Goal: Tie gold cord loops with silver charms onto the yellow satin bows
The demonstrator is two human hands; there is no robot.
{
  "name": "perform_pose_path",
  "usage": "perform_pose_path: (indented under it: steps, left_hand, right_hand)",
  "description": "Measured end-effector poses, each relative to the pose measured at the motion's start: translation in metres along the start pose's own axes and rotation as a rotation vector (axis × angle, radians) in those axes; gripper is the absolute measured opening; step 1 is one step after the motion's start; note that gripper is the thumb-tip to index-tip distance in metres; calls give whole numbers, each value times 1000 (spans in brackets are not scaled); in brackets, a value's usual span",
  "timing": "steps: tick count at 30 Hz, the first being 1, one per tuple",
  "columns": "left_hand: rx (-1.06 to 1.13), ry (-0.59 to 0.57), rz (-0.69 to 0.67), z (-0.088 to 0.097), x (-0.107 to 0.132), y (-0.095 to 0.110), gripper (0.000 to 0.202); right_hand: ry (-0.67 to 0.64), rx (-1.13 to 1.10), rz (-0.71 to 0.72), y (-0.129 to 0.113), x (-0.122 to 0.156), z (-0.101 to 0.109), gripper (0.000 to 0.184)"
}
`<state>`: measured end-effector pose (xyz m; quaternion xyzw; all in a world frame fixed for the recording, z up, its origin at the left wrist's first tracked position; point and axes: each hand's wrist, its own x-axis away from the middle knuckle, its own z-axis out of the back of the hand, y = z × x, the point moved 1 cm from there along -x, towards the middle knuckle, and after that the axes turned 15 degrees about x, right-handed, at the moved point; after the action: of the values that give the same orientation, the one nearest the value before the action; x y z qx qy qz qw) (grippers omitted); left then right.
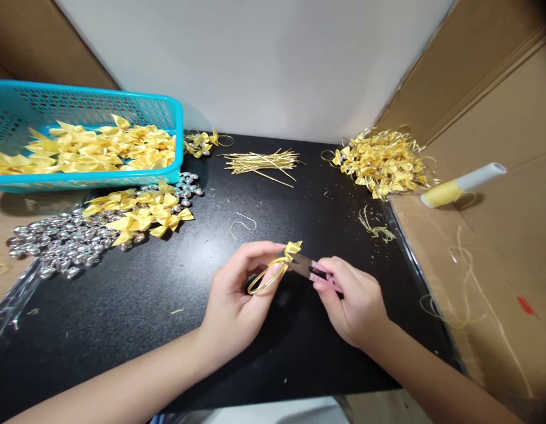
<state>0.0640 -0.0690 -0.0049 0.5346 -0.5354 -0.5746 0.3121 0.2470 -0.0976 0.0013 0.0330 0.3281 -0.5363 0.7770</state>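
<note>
My left hand (240, 300) pinches a yellow ribbon bow (293, 248) with a loop of gold cord (259, 287) attached, and the loop hangs to the left over the thumb. Closed round the pink handles of small scissors (306, 268) is my right hand (355, 300). The blades reach left to the base of the bow, close to my left fingertips. Whether they touch the cord I cannot tell. Both hands are above the middle of the black table (273, 371).
At left, a turquoise basket (180, 135) holds yellow bows. Silver bells (74, 235) and loose bows (145, 212) lie before it. Gold cord pieces (262, 160) lie at the back. Finished-looking bows (383, 162) are heaped back right, near cord scraps (374, 227) and a tube (462, 184).
</note>
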Motion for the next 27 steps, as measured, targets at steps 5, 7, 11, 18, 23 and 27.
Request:
perform_pose_path:
  steps: [5, 7, 11, 18, 23, 27]
  left_hand:
    - [-19, -15, -15, -1, 0, 0, 30]
    - [-21, -17, -12, -1, 0, 0, 30]
    - [-22, -10, -6, -1, 0, -1, 30]
    - [-48, -1, 14, -1, -1, -1, 24]
    - [-29, 2, 87, 2, -2, -2, 21]
    - [17, 30, 157, 2, -3, -3, 18]
  right_hand:
    - [-8, 19, -2, 0, 1, -1, 7]
    - [-4, 35, 2, 0, 1, -1, 8]
    - [11, 62, 14, 0, -1, 0, 9]
    - [-10, 80, 0, 0, 2, 1, 10]
    - [23, 16, -182, 16, 2, 1, 12]
    - [-21, 142, -395, 50, 0, -4, 22]
